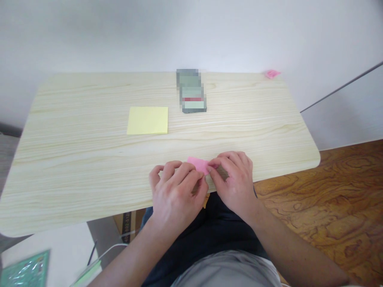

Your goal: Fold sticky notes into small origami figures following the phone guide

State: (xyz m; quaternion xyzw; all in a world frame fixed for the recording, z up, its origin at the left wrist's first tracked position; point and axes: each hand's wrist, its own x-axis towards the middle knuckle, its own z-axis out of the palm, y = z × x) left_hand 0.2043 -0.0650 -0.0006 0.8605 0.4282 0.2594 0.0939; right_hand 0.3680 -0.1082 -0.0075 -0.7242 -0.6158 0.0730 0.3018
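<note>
A small piece of pink paper (198,164) is between my two hands, close to the table's front edge. My left hand (179,187) pinches its lower left part between thumb and forefinger. On the right side of the paper, my right hand (233,175) grips the edge with thumb and fingertips. Fingers cover parts of the paper, so its full shape is hidden. Farther back on the table lies a pad of yellow sticky notes (147,120), left of a phone-like object (193,93) whose surface is pixelated.
The pale wood-grain table (74,159) stands against a white wall (119,36). At its far right corner sits a folded pink paper piece (272,74). Below left, a white surface holds a green plastic-wrapped package (26,271). A cardboard box (130,225) is under the table.
</note>
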